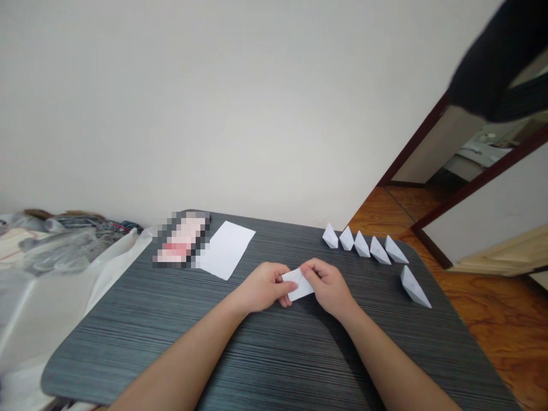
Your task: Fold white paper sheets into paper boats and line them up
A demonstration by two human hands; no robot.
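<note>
Between my two hands, just above the dark table, is a small piece of folded white paper (303,289). My left hand (270,286) pinches its left side, the thumb lying across the front. At the upper right edge my right hand (326,283) grips the same paper with thumb and curled fingers. A crease runs down from its top edge. To the left of my hands lies a flat white sheet of paper (229,246). Several folded paper boats (362,245) stand in a row at the back right, and another paper boat (414,287) sits nearer the right edge.
The dark wood-grain table (180,337) stands against a pale wall (257,103). A blurred-out pinkish rectangular item (182,240) lies at its back left. Plastic-covered bundles (94,245) are beside the table on the left. A dark blurred shape (492,68) hangs at the upper right, near a doorway.
</note>
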